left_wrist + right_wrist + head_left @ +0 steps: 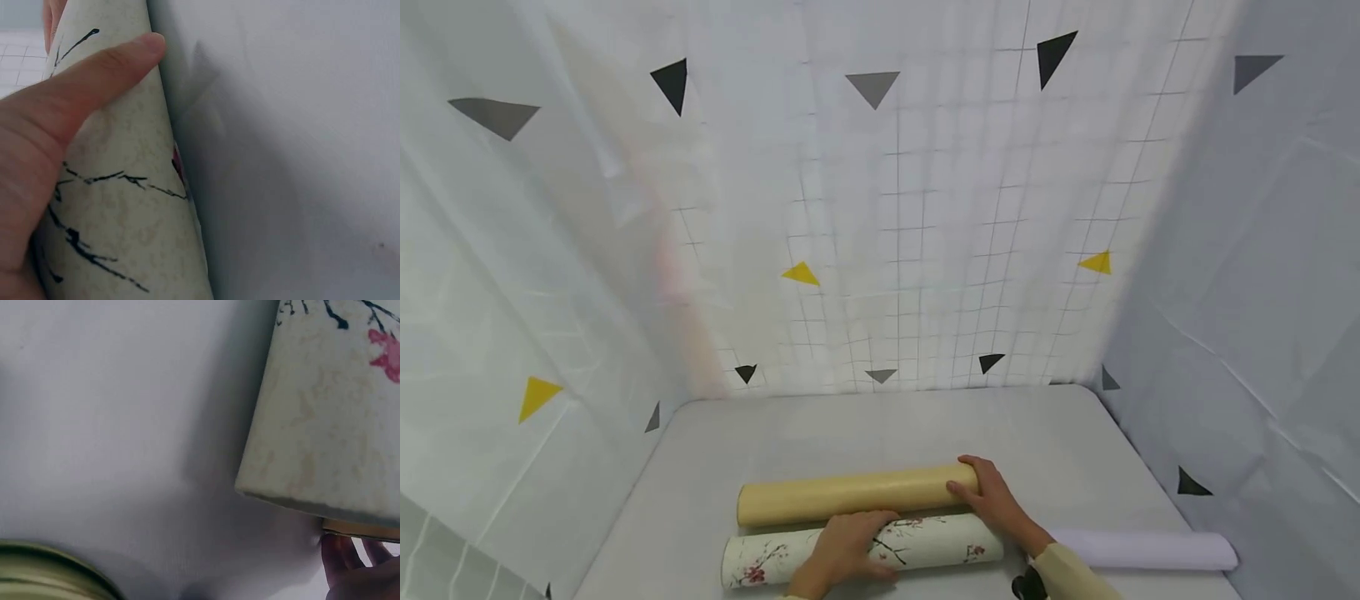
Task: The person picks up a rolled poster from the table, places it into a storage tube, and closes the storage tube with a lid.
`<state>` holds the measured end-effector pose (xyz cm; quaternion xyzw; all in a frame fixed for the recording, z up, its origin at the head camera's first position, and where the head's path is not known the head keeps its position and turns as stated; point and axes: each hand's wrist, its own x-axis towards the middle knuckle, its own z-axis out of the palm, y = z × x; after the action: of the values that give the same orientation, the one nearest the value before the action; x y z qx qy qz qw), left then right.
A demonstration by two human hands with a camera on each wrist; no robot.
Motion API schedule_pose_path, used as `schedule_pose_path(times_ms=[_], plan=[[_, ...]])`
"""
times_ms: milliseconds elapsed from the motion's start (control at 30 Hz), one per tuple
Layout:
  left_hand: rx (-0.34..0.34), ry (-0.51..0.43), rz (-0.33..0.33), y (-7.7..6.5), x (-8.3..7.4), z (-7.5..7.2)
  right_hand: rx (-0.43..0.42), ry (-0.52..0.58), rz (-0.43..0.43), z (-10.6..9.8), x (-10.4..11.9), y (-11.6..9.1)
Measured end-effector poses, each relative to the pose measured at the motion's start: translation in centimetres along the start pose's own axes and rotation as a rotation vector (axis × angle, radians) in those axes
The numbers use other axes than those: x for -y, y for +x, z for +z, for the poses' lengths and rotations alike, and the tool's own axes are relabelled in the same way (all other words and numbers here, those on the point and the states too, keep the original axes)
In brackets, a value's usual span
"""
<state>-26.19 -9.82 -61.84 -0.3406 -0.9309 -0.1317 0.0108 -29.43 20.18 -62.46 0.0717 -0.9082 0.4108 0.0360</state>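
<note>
A cream wallpaper roll with dark branches and pink blossoms [940, 542] lies across the near part of the table. My left hand [844, 546] grips it around the middle, and in the left wrist view the thumb [112, 75] presses along its near side. Just behind it lies a plain yellow wallpaper roll [850, 497], nearly parallel. My right hand [996, 504] holds that roll's right end, with fingers behind and thumb in front. The right wrist view shows the blossom roll's end [331, 425] hiding most of the yellow roll; some right-hand fingers [362, 575] show below.
A pale lavender roll [1150, 550] lies at the right, partly behind my right forearm. White sheet walls [880, 208] with black, grey and yellow triangles enclose the white table [880, 425]. A blurred olive-gold rounded edge [50, 569] shows in the right wrist view; its kind is unclear.
</note>
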Motion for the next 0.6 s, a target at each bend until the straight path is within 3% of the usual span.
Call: schedule_pose_path(times_ms=[100,200,467,600], plan=[[0.002,0.004,0.016,0.6,0.7,-0.6,-0.015,0.003,-0.034,-0.8,0.4,0.8],[-0.002,-0.013,0.041,0.8,0.3,-0.1,-0.04,0.001,-0.038,-1.9,-0.4,0.0],[0.054,-0.056,-0.024,0.3,0.7,0.2,-0.118,-0.032,-0.038,-3.7,-2.8,-0.5],[0.015,-0.038,-0.001,0.5,1.0,0.2,-0.139,-0.068,-0.039,-4.7,-3.6,-0.5]])
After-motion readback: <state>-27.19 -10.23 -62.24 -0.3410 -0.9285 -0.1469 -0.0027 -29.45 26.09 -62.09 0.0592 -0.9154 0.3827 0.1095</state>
